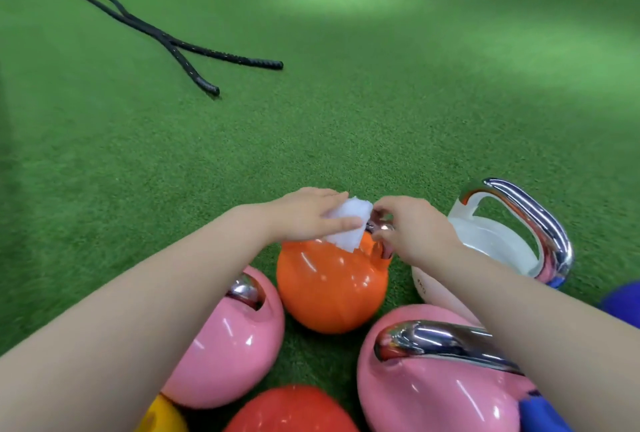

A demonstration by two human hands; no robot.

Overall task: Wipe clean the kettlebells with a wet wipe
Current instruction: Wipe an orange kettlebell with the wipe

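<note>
On green turf (381, 102), near edge: seven kettlebells in view, clustered. Count by colour: two pink, one orange, one white, one red, one yellow, one blue (only a sliver at right edge). All glossy, rounded bodies with chrome handles where visible.

Orange kettlebell (332, 289) sits mid-cluster, upright. Left hand (308, 215) presses a folded white wet wipe (346, 223) onto its chrome handle, fingers fairly straight over the wipe, thumb under it. Right hand (412, 227) curled round that handle's right end, gripping it.

Left pink kettlebell (228, 345) just beside orange, partly under the left forearm. Right pink kettlebell (433, 379) nearer, wide chrome handle on top. White kettlebell (491, 241) right of orange, tilted, tall chrome loop handle. Red kettlebell (291, 411) and yellow kettlebell (162, 417) cut off at bottom edge. Blue kettlebell (623, 300) at right edge.

Far left on turf: two black rope ends (207, 61), braided texture, crossing, well apart from cluster.
</note>
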